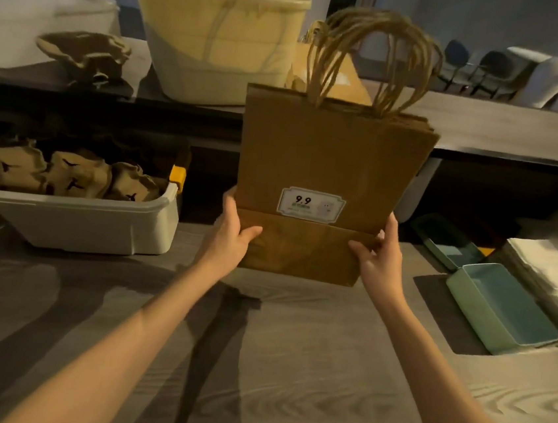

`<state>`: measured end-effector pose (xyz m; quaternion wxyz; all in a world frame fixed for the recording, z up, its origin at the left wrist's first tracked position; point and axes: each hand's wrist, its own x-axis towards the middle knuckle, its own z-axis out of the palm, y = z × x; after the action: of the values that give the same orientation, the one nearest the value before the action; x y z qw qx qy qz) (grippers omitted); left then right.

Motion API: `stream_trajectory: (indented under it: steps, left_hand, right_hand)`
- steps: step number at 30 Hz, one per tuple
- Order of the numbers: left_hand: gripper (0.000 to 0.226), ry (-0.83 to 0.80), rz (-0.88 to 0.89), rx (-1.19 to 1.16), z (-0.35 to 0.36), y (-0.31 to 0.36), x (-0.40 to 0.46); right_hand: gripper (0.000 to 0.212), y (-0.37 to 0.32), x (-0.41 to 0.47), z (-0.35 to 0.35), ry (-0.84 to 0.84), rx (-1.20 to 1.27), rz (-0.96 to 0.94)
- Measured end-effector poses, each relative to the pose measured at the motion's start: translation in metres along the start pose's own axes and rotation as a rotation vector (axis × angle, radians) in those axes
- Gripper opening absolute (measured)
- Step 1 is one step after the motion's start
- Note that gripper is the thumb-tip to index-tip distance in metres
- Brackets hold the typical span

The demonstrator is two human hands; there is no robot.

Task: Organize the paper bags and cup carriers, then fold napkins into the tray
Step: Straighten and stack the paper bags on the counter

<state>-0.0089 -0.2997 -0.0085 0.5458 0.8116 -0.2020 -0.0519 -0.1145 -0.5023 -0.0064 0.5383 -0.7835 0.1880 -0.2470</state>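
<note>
A stack of flat brown paper bags (330, 168), twisted handles up and a white "9.9" sticker (311, 205) on the front, is held upright above the wooden counter (305, 369). Its lower left edge is gripped by the left hand (234, 229), thumb in front; the lower right edge is gripped likewise by the right hand (378, 252). To the left, cup carriers (68, 172) are piled in a white bin (73, 220). To the right, a green tray (501, 307) lies beside stacked white napkins (553, 271).
</note>
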Motion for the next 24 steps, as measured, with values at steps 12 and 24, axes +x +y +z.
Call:
stream_trajectory:
  steps: [12,24]
  left_hand:
    - [0.052,-0.008,0.225,-0.458,-0.018,0.136,0.067]
    - [0.056,-0.018,0.089,-0.593,0.024,0.200,0.130]
  right_hand:
    - [0.026,-0.101,0.065,-0.070,0.076,0.340,0.091]
    - [0.051,-0.103,0.073,-0.063,-0.036,1.193,0.197]
